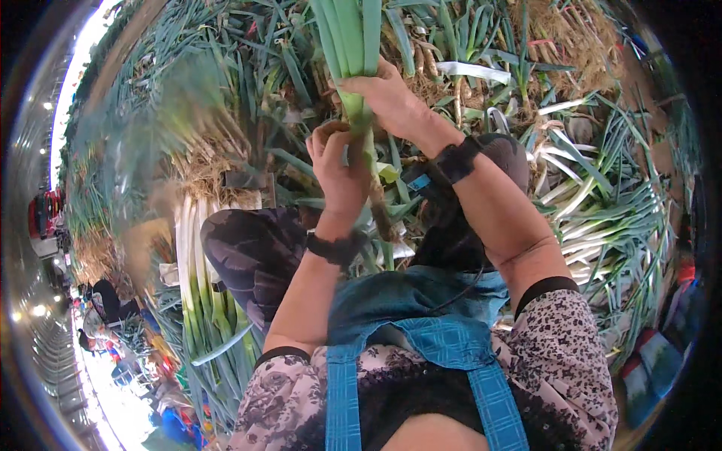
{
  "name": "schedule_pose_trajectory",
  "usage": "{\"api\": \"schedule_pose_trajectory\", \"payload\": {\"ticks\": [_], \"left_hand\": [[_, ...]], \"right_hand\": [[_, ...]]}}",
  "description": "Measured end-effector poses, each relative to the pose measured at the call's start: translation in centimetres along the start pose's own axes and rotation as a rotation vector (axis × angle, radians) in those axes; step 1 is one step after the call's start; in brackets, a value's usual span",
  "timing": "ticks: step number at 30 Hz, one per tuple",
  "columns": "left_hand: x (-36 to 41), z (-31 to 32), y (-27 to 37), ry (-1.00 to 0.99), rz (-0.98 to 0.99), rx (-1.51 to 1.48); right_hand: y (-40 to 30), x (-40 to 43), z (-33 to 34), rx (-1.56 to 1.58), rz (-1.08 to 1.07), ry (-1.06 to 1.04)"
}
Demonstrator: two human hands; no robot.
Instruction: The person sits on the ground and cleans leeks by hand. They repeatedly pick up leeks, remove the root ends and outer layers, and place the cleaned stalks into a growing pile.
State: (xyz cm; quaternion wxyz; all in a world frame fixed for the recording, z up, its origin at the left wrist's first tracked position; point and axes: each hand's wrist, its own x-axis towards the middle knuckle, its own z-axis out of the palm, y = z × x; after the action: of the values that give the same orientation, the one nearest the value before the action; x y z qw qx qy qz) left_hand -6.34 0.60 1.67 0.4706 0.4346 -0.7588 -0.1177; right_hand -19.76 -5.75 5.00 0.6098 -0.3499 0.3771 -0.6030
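A long green onion stands upright in front of me, its green leaves up and its brownish root end pointing down between my knees. My right hand is closed around it where the leaves begin to spread. Just below, my left hand is at the stalk with fingers curled; whether it grips the stalk or only a peeled outer layer is unclear. Both wrists wear dark bands.
White-stemmed green onions lie in a pile at the right and in a bundle beside my left knee. Unpeeled green onions with roots spread across the top. People and goods are at the far lower left.
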Motion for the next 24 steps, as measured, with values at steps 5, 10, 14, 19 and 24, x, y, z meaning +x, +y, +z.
{"api": "schedule_pose_trajectory", "payload": {"ticks": [5, 10, 14, 19, 24], "left_hand": [[-1.3, -1.2, -0.3, -0.280, 0.205, 0.157], [0.6, -2.0, 0.6, -0.069, -0.475, -0.240], [3.6, -2.1, 0.6, -0.162, -0.972, -0.826], [1.4, -1.4, -2.6, -0.303, -0.377, -0.420], [-0.2, 0.1, -3.2, -0.256, -0.293, -0.514]], "right_hand": [[-0.3, 1.2, -1.0, -0.063, -0.071, 0.123], [-0.9, 0.5, 0.0, -0.022, -0.018, 0.128], [-0.1, 0.2, 0.2, 0.029, -0.005, 0.095], [-0.5, -0.6, 0.8, 0.087, 0.042, 0.118], [-0.8, -0.8, 0.4, 0.123, 0.034, 0.142]]}}
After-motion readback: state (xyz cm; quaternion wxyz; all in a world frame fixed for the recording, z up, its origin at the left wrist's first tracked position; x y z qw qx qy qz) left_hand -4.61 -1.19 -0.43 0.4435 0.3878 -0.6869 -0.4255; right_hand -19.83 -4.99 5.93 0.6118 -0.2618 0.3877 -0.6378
